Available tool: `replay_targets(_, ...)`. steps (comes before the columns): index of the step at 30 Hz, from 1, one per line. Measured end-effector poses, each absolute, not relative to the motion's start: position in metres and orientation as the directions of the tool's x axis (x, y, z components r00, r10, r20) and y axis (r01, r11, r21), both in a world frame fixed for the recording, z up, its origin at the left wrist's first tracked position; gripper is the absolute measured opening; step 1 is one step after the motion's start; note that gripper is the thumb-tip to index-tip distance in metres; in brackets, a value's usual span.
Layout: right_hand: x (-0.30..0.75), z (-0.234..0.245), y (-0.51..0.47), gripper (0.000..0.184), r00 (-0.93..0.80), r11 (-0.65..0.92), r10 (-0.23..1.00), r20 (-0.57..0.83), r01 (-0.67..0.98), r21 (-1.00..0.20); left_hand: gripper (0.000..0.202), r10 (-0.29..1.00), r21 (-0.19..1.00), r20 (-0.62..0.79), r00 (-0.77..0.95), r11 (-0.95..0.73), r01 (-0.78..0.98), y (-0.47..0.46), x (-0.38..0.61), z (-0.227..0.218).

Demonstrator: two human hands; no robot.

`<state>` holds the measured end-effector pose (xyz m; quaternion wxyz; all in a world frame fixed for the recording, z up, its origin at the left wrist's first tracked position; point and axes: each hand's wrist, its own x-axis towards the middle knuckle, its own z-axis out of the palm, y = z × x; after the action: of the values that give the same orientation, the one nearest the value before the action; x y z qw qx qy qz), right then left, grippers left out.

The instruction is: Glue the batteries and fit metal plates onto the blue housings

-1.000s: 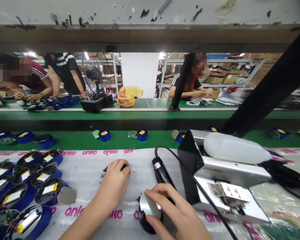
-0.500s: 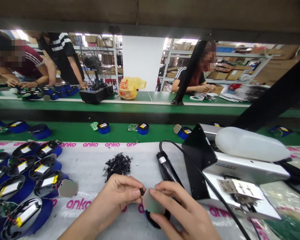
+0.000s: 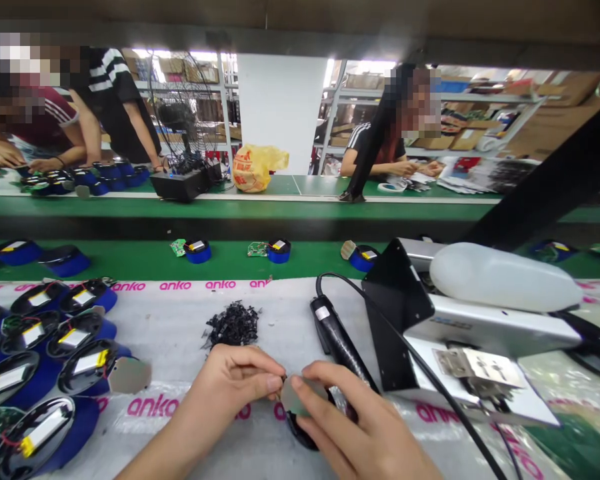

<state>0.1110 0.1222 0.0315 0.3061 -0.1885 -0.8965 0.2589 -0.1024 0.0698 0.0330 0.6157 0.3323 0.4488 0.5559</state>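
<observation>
My left hand (image 3: pixel 235 383) pinches a tiny black plastic part between thumb and forefinger at about the centre of the bench. My right hand (image 3: pixel 350 427) holds a small round silver disc (image 3: pixel 293 399) on a black housing, right beside the left fingertips. The part touches the disc's edge. Just behind my hands lies a heap of small black parts (image 3: pixel 233 325) on the white anko-printed sheet (image 3: pixel 170 333).
Several blue-and-black housings with batteries (image 3: pixel 40 360) fill the left of the bench. A black corded tool (image 3: pixel 337 340) and a metal press with a white bottle (image 3: pixel 480 313) stand to the right. A green conveyor (image 3: pixel 230 257) carries blue parts; other people work across it.
My left hand left the heap of black parts with one piece and came to the disc. My right hand lifted the disc and housing, then lowered them a little.
</observation>
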Motion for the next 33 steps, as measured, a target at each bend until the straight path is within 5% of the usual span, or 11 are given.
replay_targets(2,0.11,0.032,0.121,0.031,-0.736,0.781,0.504,0.453,0.163,-0.604,0.018,0.981,0.91,-0.192,-0.018,0.171,-0.378,0.069,-0.102,0.035)
replay_targets(7,0.105,0.038,0.119,0.028,-0.67,0.913,0.402,0.624,0.242,-0.329,0.026,0.978,0.891,-0.206,-0.033,0.174,-0.419,0.066,-0.097,0.036)
replay_targets(16,0.105,0.03,0.116,0.034,-0.696,0.878,0.467,0.546,0.29,-0.381,0.022,0.974,0.956,-0.188,-0.126,0.152,-0.251,0.071,-0.097,0.031)
replay_targets(23,0.106,0.031,0.121,0.039,-0.722,0.889,0.456,0.52,0.341,-0.307,0.025,0.976,0.981,-0.184,-0.119,0.173,-0.092,0.072,-0.099,0.046)
replay_targets(29,0.116,0.049,0.119,0.06,-0.744,0.822,0.543,0.39,0.378,-0.425,0.023,0.943,0.978,0.011,-0.333,0.06,0.201,0.083,-0.124,0.05)
replay_targets(33,0.116,0.051,0.12,0.056,-0.752,0.832,0.528,0.393,0.365,-0.418,0.012,0.954,0.882,0.135,-0.267,0.006,0.471,0.087,-0.134,0.042)
